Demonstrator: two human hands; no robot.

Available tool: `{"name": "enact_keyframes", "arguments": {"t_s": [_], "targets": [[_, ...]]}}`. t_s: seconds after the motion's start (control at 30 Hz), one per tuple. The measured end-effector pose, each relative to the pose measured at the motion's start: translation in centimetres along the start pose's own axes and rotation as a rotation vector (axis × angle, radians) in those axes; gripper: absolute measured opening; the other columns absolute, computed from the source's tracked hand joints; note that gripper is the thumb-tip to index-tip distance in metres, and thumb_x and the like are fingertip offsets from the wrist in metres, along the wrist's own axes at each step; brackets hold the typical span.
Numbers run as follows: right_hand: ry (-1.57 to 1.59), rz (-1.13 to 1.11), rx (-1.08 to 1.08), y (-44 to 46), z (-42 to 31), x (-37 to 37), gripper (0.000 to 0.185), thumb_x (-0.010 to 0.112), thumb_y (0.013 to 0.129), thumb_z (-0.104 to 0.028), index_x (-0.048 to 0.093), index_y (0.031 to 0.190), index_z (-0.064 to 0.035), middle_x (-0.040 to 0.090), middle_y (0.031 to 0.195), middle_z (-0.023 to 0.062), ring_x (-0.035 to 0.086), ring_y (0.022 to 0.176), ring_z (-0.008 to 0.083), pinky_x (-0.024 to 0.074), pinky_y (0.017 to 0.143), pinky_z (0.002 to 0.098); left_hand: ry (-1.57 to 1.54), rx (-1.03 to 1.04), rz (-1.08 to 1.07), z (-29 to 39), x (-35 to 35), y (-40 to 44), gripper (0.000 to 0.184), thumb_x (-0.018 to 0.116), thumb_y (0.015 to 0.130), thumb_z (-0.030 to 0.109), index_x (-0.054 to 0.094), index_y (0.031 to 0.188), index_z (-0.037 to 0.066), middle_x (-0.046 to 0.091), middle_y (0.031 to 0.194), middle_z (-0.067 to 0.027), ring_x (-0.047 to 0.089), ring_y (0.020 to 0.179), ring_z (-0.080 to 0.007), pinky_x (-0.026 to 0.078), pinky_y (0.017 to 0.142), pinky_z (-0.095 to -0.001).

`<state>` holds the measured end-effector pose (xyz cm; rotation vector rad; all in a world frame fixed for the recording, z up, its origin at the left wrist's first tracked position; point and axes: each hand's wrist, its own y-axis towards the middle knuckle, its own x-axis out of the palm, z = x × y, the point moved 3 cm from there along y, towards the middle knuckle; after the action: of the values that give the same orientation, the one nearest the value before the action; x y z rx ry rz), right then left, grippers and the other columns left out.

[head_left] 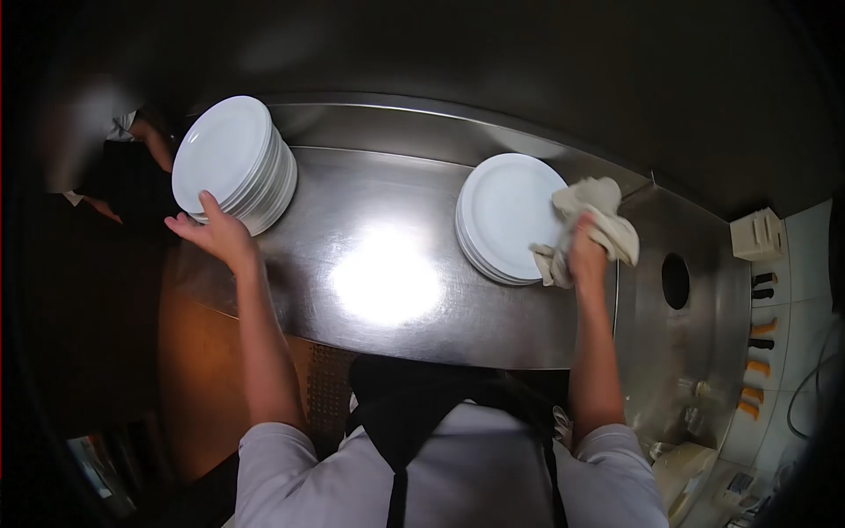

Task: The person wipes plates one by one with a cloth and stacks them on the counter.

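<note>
A tall stack of white plates (224, 154) stands at the left of the steel counter (370, 194). My left hand (218, 236) is at the near edge of this stack, fingers spread and thumb up by the rim of the top plate. Whether it touches the plates I cannot tell. A lower stack of white plates (510, 216) sits right of the middle. In my right hand (587, 255) is a bunched cream cloth (607, 211), held with closed fingers over the right edge of this lower stack.
At the right, a steel surface has a round dark hole (675, 282). Knives with yellow and black handles (759, 368) line the tiled wall near a beige box (755, 236). Another person (132, 158) stands beyond the counter's left end.
</note>
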<state>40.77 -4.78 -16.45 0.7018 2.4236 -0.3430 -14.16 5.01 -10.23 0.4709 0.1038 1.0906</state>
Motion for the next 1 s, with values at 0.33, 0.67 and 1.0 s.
{"name": "enact_keyframes", "arguments": {"t_s": [0.33, 0.67, 1.0], "targets": [[-0.347, -0.312, -0.624, -5.3, -8.2, 10.6, 0.082, 0.075, 0.081, -0.04, 0.041, 0.137, 0.0093, 0.045, 0.141, 0.0274, 0.043, 0.133, 0.0372, 0.0295, 0.115, 0.042, -0.148, -0.327, -0.846, 3.0, 6.2, -21.8, 0.065, 0.03, 0.105, 0.048, 0.028, 0.15, 0.001, 0.036, 0.149, -0.0217, 0.038, 0.137, -0.0311, 0.032, 0.112, -0.0437], [-0.612, -0.064, -0.705, 3.1, -3.7, 6.5, 0.072, 0.065, 0.078, -0.02, 0.043, 0.145, -0.0095, 0.036, 0.15, 0.0247, 0.027, 0.143, 0.0404, 0.0162, 0.118, 0.0516, -0.043, -0.429, -1.045, 0.1, 7.2, -23.0, 0.073, 0.021, 0.103, 0.059, 0.037, 0.147, 0.003, 0.043, 0.146, -0.0204, 0.043, 0.134, -0.0303, 0.037, 0.108, -0.041], [0.267, -0.32, -0.456, -2.0, -8.7, 8.6, 0.056, 0.063, 0.071, 0.001, 0.058, 0.127, -0.0024, 0.06, 0.126, 0.0208, 0.055, 0.122, 0.0289, 0.0401, 0.104, 0.0357, -0.261, -0.246, -1.232, 4.8, 11.5, -24.7, 0.053, 0.046, 0.103, 0.036, 0.041, 0.145, 0.004, 0.048, 0.142, -0.0171, 0.046, 0.13, -0.0246, 0.039, 0.105, -0.0385]]}}
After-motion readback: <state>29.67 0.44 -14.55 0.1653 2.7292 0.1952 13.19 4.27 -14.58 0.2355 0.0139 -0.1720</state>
